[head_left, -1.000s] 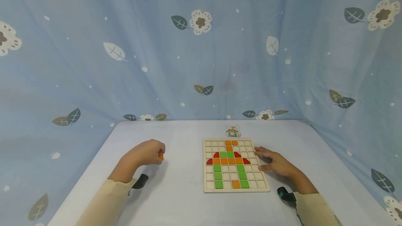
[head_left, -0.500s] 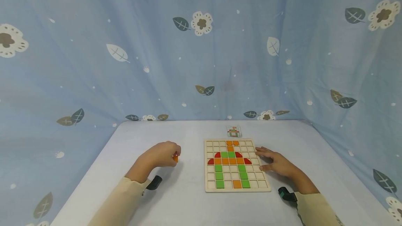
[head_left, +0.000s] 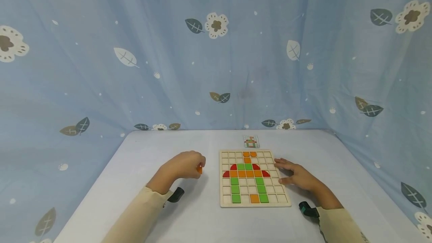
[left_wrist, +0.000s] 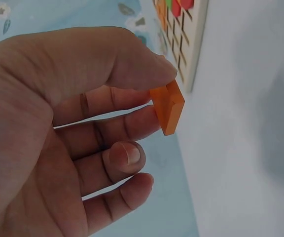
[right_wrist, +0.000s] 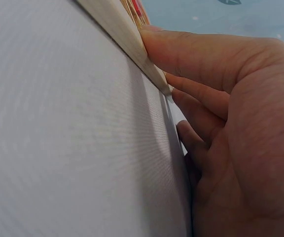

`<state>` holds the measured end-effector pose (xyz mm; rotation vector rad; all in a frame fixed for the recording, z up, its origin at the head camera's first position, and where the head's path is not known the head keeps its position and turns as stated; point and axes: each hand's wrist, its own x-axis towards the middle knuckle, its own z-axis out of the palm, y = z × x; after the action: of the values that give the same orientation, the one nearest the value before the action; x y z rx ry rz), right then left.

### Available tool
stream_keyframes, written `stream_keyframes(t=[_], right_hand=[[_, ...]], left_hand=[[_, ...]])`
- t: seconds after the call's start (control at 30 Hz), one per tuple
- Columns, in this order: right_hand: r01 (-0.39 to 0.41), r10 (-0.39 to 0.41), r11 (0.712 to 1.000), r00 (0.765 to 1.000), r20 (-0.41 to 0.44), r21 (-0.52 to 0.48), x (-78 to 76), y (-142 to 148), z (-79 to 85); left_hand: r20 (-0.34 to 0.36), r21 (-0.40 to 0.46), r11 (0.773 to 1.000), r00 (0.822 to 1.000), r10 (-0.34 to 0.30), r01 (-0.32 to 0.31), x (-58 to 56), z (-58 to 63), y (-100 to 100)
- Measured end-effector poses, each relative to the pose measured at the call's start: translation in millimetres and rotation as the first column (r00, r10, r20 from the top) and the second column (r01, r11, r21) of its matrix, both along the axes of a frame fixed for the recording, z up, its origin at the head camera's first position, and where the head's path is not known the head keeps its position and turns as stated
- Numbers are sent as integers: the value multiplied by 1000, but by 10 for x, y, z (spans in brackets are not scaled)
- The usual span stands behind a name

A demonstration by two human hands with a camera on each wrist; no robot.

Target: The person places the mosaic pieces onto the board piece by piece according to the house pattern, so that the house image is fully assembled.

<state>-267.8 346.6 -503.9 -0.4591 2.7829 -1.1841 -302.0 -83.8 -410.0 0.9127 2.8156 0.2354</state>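
Observation:
Between thumb and fingertips my left hand (head_left: 183, 165) pinches a flat orange tile (left_wrist: 167, 108), held over the table just left of the wooden grid board (head_left: 226, 198). Seen from the left wrist, the ring and little fingers curl loosely beside it. On the board lie red curved pieces (head_left: 226, 174), green squares (head_left: 236, 198), several orange squares (head_left: 254, 198) and two orange round pieces (head_left: 246, 154) at the top. My right hand (head_left: 297, 175) rests at the board's right edge, its thumb (right_wrist: 191, 54) on the rim and its fingers spread along the side.
Behind the board lies a small picture card (head_left: 251, 141) with a coloured pattern on a grid. A white cloth covers the table (head_left: 189, 216). Blue patterned curtain (head_left: 162, 48) hangs along the back and both sides.
My left hand has moved right with the orange tile, from the table's left part toward the board. The right hand and the board's pieces stay as they were.

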Motion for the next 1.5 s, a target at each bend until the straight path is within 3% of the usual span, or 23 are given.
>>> stream_keyframes(t=[0.23, 0.5, 1.17, 1.5], right_hand=[[12, -11, 1000, 1000, -8, 18, -9, -12, 17], [23, -23, 999, 1000, -11, 44, -17, -16, 41], [6, -6, 1000, 1000, 8, 13, -8, 3, 41], [-1, 1, 1000, 1000, 20, 2, 12, -15, 6]], left_hand=[[3, -18, 999, 999, -40, 40, 62, 11, 205], [1, -75, 989, 992, -129, 129, 110, -88, 420], [-1, -56, 968, 969, -247, 247, 320, -129, 787], [-6, -12, 952, 952, -307, 307, 395, -218, 931]])
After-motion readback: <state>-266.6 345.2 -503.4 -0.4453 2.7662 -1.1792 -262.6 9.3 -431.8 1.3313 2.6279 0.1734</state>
